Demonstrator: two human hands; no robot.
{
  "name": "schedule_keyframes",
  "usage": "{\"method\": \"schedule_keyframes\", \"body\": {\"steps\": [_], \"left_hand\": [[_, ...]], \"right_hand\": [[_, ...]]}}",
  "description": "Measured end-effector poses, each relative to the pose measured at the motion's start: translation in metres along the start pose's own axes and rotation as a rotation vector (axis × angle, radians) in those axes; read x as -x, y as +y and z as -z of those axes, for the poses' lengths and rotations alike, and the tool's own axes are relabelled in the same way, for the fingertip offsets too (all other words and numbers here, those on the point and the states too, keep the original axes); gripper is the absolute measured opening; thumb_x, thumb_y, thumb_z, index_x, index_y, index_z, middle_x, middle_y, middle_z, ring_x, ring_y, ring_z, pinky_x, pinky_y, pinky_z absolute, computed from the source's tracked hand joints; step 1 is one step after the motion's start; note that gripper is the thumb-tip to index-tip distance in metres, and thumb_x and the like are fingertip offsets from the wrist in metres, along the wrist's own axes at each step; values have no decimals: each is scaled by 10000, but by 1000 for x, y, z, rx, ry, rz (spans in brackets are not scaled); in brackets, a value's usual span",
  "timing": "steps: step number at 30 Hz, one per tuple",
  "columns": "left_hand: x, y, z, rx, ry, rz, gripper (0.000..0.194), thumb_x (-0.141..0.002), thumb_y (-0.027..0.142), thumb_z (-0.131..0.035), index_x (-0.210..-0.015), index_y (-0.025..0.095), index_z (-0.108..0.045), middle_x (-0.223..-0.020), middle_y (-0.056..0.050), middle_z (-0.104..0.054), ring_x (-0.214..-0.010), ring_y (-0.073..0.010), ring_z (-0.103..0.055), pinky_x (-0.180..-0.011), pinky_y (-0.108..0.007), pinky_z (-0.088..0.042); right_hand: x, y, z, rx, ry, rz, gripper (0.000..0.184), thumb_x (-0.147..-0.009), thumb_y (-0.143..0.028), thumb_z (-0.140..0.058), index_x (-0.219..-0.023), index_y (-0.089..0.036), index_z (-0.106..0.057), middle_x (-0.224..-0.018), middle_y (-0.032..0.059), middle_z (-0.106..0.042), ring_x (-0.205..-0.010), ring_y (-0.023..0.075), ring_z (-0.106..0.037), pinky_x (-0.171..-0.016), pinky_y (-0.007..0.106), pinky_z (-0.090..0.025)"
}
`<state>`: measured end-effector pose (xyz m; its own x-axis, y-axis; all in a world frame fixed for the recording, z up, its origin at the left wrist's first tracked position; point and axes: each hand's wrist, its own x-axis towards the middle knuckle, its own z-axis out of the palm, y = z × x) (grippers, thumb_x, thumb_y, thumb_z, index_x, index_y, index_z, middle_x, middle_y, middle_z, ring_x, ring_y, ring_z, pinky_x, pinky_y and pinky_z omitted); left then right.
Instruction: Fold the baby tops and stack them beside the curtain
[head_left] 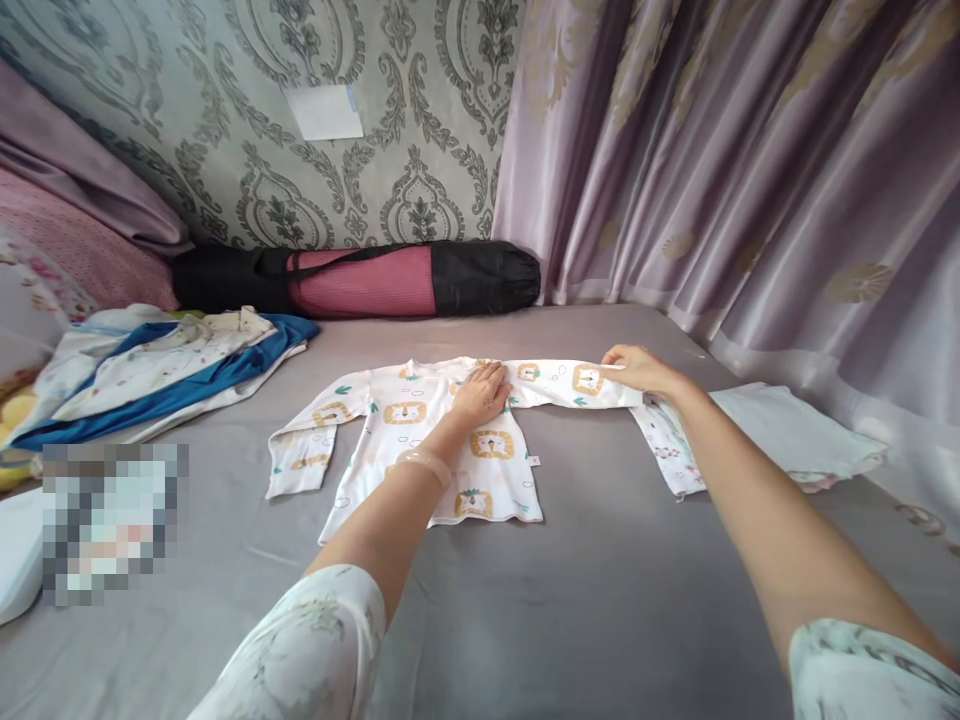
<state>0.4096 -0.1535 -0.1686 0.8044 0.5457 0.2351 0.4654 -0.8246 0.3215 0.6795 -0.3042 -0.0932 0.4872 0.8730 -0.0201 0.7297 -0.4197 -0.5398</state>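
A small white long-sleeved shirt [427, 430] printed with yellow lion faces lies spread on the grey sheet, its neckline away from me. My left hand [482, 390] rests flat on its upper chest near the right shoulder, fingers stretched out. With thumb and fingers, my right hand [637, 370] pinches the right sleeve near its cuff, and that sleeve is stretched straight out to the side. The left sleeve [315, 430] is bent, its cuff pointing toward me. Part of the shirt's middle is hidden under my left forearm.
Folded white clothes [795, 430] lie at the right, partly behind my right arm. A pile of blue and white clothes [165, 360] sits at the left. Along the wall is a long black and pink bag [360, 280]. Purple curtains [712, 150] hang at the right.
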Motion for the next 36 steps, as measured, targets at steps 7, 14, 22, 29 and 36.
{"method": "schedule_keyframes", "body": {"steps": [7,14,22,29,36], "left_hand": [[3,6,3,-99,-61,4,558,-983,476,-299,-1439,178,-421,-1544,-114,-338,-1434,-269,-275,-1181,-427,-192],[2,6,4,-113,-69,13,572,-975,496,-301,-1438,182,-420,-1545,-101,-342,-1426,-268,-286,-1180,-419,-190],[1,6,2,-135,-100,25,593,-958,418,-336,-1467,116,-359,-1546,-123,-333,-1439,-263,-259,-1184,-407,-183],[1,7,4,-132,-112,32,583,-940,362,-359,-1469,118,-361,-1542,-133,-337,-1436,-263,-268,-1183,-418,-193],[1,3,-2,-113,-34,-4,582,-949,506,-359,-1415,164,-430,-1527,-119,-371,-1424,-281,-292,-1174,-437,-206]], "right_hand": [[-11,16,-6,355,16,-97,209,-838,-134,-617,-1040,-145,-667,-991,115,-681,-794,163,-591,-695,265,-383],[-1,2,-39,552,152,-219,268,-899,-92,-484,-1097,-95,-665,-1097,240,-641,-1029,288,-584,-854,401,-361],[6,-100,-126,218,-21,294,563,-1005,-391,-152,-1480,-158,-343,-1547,104,-332,-1442,213,-230,-1163,412,-149],[6,-110,-142,170,-170,177,690,-986,-484,-39,-1534,-94,-193,-1602,108,-166,-1477,194,-88,-1190,379,-48],[15,-66,-117,380,-92,15,626,-994,-460,-126,-1534,-158,-224,-1609,87,-147,-1475,243,-89,-1176,507,-45]]}}
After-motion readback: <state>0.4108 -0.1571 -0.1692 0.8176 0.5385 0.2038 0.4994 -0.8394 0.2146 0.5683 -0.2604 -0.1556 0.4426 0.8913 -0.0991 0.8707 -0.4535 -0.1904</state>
